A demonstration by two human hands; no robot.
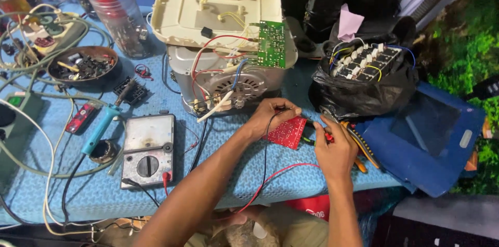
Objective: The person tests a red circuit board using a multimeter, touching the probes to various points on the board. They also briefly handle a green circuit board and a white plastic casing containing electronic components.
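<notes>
A small red circuit board [287, 132] lies on the blue mat. My left hand [270, 114] rests at its upper left edge, pinching a black test probe whose black lead [265, 161] runs down toward me. Just to the board's right, my right hand [336, 149] grips a red test probe; its red lead [283, 170] curves back under my arms. Both leads belong to the grey analog multimeter [147, 149] lying flat at the left. An opened appliance [224, 44] with green circuit boards and loose wires stands right behind my left hand.
A blue-handled soldering iron [99, 128] lies left of the meter. A bowl of parts [80, 65], a clear jar [117, 13] and a power strip [49, 31] crowd the far left. A black bag of components [364, 78] and a blue case [423, 138] sit right.
</notes>
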